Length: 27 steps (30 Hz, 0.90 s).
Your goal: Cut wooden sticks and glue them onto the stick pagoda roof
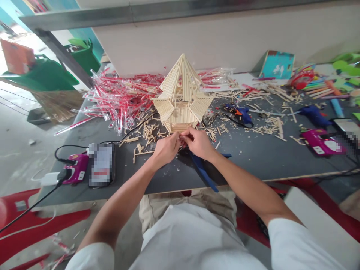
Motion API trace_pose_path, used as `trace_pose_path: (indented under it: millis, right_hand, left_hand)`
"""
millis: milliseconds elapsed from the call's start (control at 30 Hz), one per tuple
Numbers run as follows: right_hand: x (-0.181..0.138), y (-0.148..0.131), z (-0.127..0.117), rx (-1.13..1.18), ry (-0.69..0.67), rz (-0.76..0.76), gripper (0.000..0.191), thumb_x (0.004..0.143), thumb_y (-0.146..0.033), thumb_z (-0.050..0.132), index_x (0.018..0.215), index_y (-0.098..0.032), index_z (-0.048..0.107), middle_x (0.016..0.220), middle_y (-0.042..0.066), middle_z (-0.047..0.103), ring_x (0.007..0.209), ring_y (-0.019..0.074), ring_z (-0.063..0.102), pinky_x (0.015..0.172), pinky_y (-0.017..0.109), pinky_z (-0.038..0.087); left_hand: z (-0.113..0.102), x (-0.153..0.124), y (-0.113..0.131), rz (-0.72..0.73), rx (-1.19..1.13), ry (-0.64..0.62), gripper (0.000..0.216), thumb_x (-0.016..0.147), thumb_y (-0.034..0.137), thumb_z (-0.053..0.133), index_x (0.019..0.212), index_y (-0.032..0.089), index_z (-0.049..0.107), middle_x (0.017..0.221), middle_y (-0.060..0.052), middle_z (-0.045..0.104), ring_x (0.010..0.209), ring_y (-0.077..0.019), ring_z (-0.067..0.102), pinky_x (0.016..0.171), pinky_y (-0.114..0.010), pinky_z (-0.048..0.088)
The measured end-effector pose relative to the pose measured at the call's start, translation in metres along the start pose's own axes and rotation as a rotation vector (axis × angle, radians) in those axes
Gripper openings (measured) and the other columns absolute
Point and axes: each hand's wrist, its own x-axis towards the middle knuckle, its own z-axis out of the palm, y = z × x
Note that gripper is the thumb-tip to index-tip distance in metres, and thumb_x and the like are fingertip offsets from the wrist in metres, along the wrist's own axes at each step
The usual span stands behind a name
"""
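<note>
A small pagoda-like model point(181, 95) built of pale wooden sticks stands on the dark grey table point(253, 157). My left hand point(165, 149) and my right hand point(197, 142) meet just in front of its base, fingertips pinched together on something I cannot make out, likely a short stick. Both hands almost touch the model's lower front edge. Blue-handled cutters point(204, 170) lie under my right wrist.
Cut stick pieces point(146, 137) litter the table. A pile of red-and-clear wrappers point(120, 95) lies at back left. Glue guns point(242, 114) and a pink box point(323, 142) sit right. A phone point(101, 164) and pink device point(75, 169) with cables lie left. Red chairs flank me.
</note>
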Motion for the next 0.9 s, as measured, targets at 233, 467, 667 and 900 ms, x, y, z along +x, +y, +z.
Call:
trace_pose_path:
  millis: [233,467,667,900]
  right_hand:
    - [0.001,0.004,0.001,0.029,0.011,-0.003,0.017,0.097,-0.039,0.065,0.096,-0.023,0.068,0.077,0.005,0.076,0.07,0.0233,0.074,0.07,0.037,0.06]
    - [0.002,0.006,0.002,-0.004,0.037,-0.073,0.013,0.096,-0.032,0.065,0.094,-0.021,0.07,0.077,0.003,0.076,0.067,0.0196,0.073,0.066,0.031,0.057]
    - [-0.001,-0.007,-0.002,-0.145,0.051,-0.144,0.01,0.097,-0.026,0.065,0.093,-0.02,0.072,0.076,0.002,0.077,0.067,0.0172,0.073,0.066,0.027,0.053]
    - [-0.002,-0.006,-0.004,-0.143,0.038,-0.23,0.012,0.099,-0.024,0.064,0.093,-0.019,0.072,0.075,0.002,0.075,0.068,0.0158,0.072,0.068,0.025,0.05]
  left_hand:
    - [-0.003,0.0,0.0,-0.007,-0.045,-0.022,0.024,0.109,0.033,0.03,0.1,0.023,0.05,0.088,-0.004,0.071,0.076,-0.0202,0.066,0.065,-0.029,0.034]
    - [0.0,0.0,0.0,-0.042,-0.039,-0.018,0.022,0.107,0.032,0.032,0.098,0.024,0.05,0.081,-0.002,0.067,0.072,-0.0204,0.064,0.063,-0.028,0.03]
    - [0.001,-0.001,-0.002,-0.012,-0.135,0.016,0.019,0.105,0.029,0.034,0.092,0.023,0.047,0.079,-0.001,0.062,0.07,-0.018,0.059,0.064,-0.028,0.032]
    - [-0.005,-0.003,-0.004,0.017,-0.207,-0.011,0.019,0.106,0.029,0.034,0.091,0.023,0.044,0.073,0.002,0.053,0.064,-0.0161,0.05,0.064,-0.027,0.029]
